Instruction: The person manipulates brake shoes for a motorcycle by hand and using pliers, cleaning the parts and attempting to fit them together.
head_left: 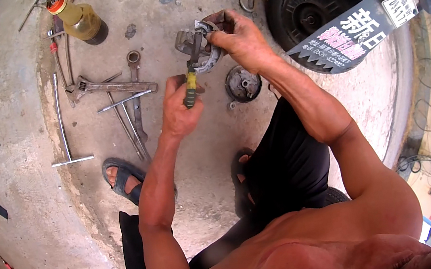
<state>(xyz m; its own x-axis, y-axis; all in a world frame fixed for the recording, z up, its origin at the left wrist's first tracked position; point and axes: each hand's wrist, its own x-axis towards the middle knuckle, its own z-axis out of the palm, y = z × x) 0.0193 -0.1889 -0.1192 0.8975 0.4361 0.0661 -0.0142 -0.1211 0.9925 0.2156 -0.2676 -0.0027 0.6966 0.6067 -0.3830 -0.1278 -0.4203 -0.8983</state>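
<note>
My left hand (179, 109) is closed on the yellow-and-green handle of a hand tool (190, 90), whose dark metal end rests against a grey metal part (188, 41). My right hand (237, 44) grips that part from the right, thumb on it and fingers curled over its top. The part looks like a brake caliper, held above the floor. Just below it lies a round grimy metal drum plate (243, 83).
Wrenches (143, 86), T-handle tools (65, 132) and a jar of dark liquid (84, 25) lie or stand on concrete (41, 223) at left. A scooter's rear wheel (300, 10) and mudguard (337, 41) are upper right. Cables (422, 161) and electrical boxes are along the right edge.
</note>
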